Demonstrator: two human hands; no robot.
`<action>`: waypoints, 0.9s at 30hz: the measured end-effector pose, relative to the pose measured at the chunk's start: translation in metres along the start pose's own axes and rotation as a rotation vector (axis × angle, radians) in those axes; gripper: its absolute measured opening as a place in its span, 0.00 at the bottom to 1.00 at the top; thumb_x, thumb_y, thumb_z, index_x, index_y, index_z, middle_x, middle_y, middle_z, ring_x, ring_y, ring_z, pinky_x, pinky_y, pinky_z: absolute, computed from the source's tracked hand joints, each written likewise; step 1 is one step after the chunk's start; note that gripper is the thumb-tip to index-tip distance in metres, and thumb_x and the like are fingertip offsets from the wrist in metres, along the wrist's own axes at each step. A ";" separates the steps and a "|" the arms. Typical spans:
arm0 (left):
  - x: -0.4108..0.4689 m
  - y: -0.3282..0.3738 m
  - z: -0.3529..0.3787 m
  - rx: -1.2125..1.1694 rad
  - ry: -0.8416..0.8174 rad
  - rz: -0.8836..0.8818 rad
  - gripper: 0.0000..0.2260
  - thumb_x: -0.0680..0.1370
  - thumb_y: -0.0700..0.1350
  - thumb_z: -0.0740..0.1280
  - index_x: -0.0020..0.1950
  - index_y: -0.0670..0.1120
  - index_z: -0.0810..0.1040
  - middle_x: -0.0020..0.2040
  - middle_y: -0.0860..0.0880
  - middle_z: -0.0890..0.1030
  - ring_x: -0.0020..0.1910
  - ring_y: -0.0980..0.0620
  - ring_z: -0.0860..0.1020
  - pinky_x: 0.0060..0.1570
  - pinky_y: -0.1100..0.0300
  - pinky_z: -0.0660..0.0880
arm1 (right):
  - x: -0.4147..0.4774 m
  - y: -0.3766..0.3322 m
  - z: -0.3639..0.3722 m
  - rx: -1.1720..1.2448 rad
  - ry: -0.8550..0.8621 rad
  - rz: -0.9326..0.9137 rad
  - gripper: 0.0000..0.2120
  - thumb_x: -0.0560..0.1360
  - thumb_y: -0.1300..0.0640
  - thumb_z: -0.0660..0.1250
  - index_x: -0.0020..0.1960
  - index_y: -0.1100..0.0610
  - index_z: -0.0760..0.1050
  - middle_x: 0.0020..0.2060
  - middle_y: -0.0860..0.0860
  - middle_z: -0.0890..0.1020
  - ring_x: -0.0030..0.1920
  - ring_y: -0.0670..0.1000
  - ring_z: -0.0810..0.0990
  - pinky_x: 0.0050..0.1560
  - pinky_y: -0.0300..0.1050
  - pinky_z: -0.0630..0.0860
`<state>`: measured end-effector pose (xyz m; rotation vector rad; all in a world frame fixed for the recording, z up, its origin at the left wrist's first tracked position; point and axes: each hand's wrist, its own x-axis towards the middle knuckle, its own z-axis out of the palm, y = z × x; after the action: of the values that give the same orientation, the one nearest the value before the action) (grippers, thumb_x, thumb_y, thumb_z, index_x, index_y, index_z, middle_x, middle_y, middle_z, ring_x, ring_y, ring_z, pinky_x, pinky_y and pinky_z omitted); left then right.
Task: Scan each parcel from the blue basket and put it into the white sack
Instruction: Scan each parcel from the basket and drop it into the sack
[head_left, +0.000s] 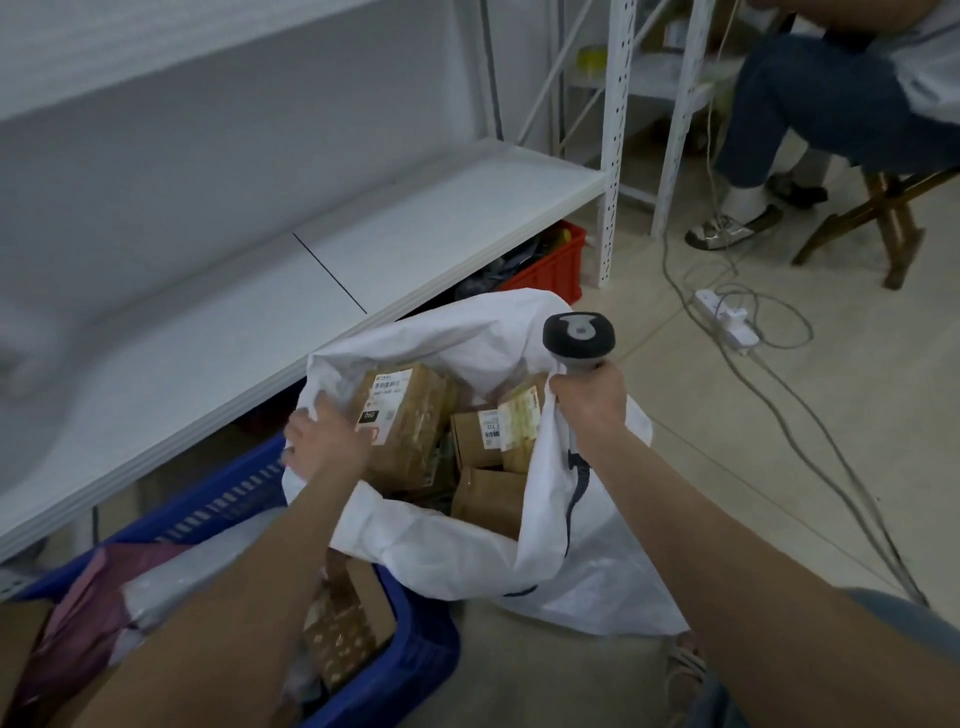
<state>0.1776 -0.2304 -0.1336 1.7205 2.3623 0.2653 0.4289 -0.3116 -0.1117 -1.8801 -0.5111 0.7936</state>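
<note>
The white sack (467, 332) stands open on the floor, with several brown cardboard parcels (410, 415) inside. My left hand (324, 441) grips the sack's left rim. My right hand (589, 400) holds the grey barcode scanner (578, 338) upright and pinches the sack's right rim with it. The blue basket (228, 499) sits at lower left beside the sack, holding a maroon bag (88, 608), a grey plastic-wrapped parcel (171, 582) and a brown patterned box (337, 634). My left forearm crosses over the basket.
A white metal shelf (363, 244) runs along the left, a red crate (550, 260) under it. A seated person's legs (810, 114) and wooden stool (888, 213) are at upper right. A power strip (727, 319) and cables lie on the tiled floor.
</note>
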 end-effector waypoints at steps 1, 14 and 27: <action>0.002 -0.019 -0.002 -0.049 -0.015 -0.111 0.40 0.73 0.56 0.71 0.77 0.48 0.52 0.74 0.39 0.58 0.73 0.39 0.58 0.69 0.41 0.59 | -0.003 0.001 0.003 -0.007 0.005 0.001 0.12 0.71 0.59 0.70 0.54 0.61 0.77 0.46 0.59 0.82 0.50 0.61 0.81 0.52 0.53 0.77; 0.021 -0.001 -0.043 -1.022 -0.035 -0.136 0.11 0.76 0.37 0.62 0.35 0.48 0.71 0.36 0.47 0.75 0.36 0.48 0.72 0.36 0.58 0.71 | -0.024 -0.066 -0.007 0.186 0.138 -0.150 0.14 0.70 0.64 0.67 0.55 0.59 0.75 0.43 0.53 0.78 0.47 0.54 0.77 0.49 0.49 0.76; 0.037 0.054 -0.096 -1.228 -0.071 0.099 0.14 0.75 0.30 0.57 0.38 0.48 0.72 0.35 0.48 0.73 0.34 0.52 0.72 0.32 0.61 0.70 | -0.019 -0.113 -0.030 0.109 0.232 -0.309 0.12 0.73 0.63 0.66 0.56 0.56 0.72 0.46 0.50 0.76 0.47 0.51 0.76 0.47 0.43 0.72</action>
<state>0.1896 -0.1808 -0.0294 1.1317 1.4161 1.2893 0.4370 -0.2955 0.0052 -1.7109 -0.5810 0.3861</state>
